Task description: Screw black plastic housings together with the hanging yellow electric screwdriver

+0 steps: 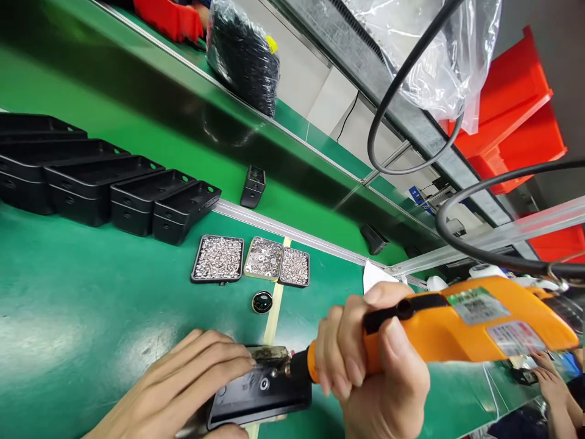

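My right hand (372, 366) is wrapped round an orange electric screwdriver (439, 329), its dark nose pointing left. The screwdriver's tip is at a black plastic housing (256, 393) on the bench, close to a small metal screw. A washer-like metal ring shows in the housing's surface beside it. My left hand (183, 387) grips the housing from the left, fingers over its far edge and thumb at the near side. Beyond the housing are a round glossy black piece with a metal rim (262, 302) and small trays of metal fasteners (218, 258).
Black plastic housings (132, 198) stand in a row at the left. Another housing (253, 186) lies on the green surface behind the metal rail. Black cables (388, 103) loop at the upper right near red bins (507, 116). A co-worker's hands (551, 378) show at far right.
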Demonstrator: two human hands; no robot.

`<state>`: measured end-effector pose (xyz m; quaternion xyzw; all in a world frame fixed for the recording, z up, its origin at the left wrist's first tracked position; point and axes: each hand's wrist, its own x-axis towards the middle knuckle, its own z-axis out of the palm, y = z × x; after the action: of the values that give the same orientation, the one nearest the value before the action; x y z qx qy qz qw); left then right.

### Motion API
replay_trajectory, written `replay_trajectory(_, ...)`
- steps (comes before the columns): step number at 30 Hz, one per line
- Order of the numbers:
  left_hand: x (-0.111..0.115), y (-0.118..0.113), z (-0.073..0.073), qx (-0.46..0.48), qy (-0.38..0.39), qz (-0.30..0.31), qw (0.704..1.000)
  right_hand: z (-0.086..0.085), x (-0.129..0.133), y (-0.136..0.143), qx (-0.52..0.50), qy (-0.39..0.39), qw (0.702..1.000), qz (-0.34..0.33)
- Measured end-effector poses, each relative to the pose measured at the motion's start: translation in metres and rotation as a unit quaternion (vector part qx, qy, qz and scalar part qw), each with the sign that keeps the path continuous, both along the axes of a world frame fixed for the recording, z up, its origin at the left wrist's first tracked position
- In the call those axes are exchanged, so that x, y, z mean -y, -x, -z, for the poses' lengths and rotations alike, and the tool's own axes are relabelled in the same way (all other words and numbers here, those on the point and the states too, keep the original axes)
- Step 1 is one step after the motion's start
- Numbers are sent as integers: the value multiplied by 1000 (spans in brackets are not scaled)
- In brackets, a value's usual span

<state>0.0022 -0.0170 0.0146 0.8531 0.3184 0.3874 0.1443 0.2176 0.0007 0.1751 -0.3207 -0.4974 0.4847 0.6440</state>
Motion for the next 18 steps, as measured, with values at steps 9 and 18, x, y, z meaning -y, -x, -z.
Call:
replay_trajectory(9, 12, 2, 13, -2, 17, -13, 1000, 22, 35, 15, 61, 34, 996, 53)
replay_trajectory(18, 4, -1, -1, 4, 27, 3, 1000, 28, 39, 21, 56, 53, 996, 53)
